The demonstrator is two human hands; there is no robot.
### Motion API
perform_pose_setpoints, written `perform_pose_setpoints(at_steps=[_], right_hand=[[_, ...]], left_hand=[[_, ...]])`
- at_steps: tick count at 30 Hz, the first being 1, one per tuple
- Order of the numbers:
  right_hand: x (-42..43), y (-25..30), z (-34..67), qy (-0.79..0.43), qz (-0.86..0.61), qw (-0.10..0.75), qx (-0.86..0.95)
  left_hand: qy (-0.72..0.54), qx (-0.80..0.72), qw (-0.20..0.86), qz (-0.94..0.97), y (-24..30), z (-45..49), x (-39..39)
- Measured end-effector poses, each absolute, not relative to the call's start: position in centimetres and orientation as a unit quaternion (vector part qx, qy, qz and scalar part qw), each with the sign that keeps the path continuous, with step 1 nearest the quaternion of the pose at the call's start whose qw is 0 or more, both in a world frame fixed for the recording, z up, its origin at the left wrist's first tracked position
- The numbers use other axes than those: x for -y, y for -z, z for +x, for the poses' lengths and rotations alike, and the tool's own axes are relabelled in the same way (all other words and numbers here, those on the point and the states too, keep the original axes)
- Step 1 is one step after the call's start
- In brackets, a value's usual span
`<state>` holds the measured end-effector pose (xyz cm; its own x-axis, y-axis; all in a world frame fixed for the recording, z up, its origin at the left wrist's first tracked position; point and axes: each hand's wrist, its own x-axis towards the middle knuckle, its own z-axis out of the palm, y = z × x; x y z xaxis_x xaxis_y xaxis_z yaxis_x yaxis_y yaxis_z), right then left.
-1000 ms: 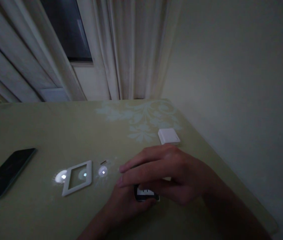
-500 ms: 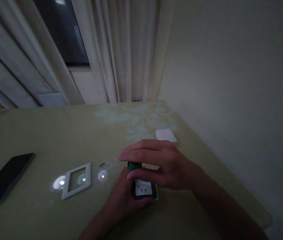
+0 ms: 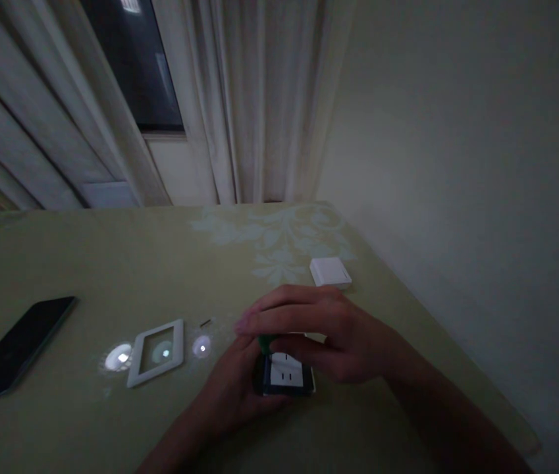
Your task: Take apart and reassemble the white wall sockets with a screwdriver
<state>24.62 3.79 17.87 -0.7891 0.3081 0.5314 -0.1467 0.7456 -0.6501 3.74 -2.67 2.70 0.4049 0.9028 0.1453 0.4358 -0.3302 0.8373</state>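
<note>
On the pale green table (image 3: 62, 250) lies a wall socket module (image 3: 285, 375), white face with slots in a dark body. My left hand (image 3: 237, 388) grips it from the left and below. My right hand (image 3: 323, 332) hovers over its top edge, fingers curled round a small green object (image 3: 265, 342), probably a tool handle, pressed against the socket. A white socket frame (image 3: 157, 351) lies to the left, apart from both hands. A tiny dark screw (image 3: 205, 322) rests behind it.
A black phone (image 3: 15, 347) lies near the left edge. A white square cover plate (image 3: 330, 272) sits behind my right hand. Bright light reflections (image 3: 202, 346) spot the tabletop. Curtains (image 3: 254, 99) and a dark window (image 3: 133, 59) stand behind; a wall runs along the right.
My right hand has lifted slightly off the socket, uncovering its white face and a green object in its fingers. My left hand has kept its grip.
</note>
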Motion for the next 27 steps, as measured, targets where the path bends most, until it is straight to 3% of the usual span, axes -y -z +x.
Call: perform_pose_setpoints(at_steps=[4,8,17,23,27], right_hand=[[-3.5,-17.7,24.2,-0.337,-0.043,0.335,0.879],[-3.3,-17.6,24.0,-0.328,-0.051,0.351,0.876],[-3.6,-16.6,23.8,-0.24,-0.154,0.452,0.845],[-3.5,-16.9,23.9,-0.285,-0.088,0.413,0.861],[-3.2,-16.4,23.8,-0.262,-0.092,0.442,0.853]], left_hand=[[-0.295,-0.457,0.378,0.749,-2.7,4.0,2.8],[-0.294,-0.474,0.318,0.767,-2.8,4.6,2.9],[-0.322,-0.46,0.281,0.779,-2.7,4.8,3.1],[-0.333,-0.446,0.274,0.784,-2.7,4.5,3.1],[-0.321,-0.448,0.279,0.787,-2.8,4.6,3.1]])
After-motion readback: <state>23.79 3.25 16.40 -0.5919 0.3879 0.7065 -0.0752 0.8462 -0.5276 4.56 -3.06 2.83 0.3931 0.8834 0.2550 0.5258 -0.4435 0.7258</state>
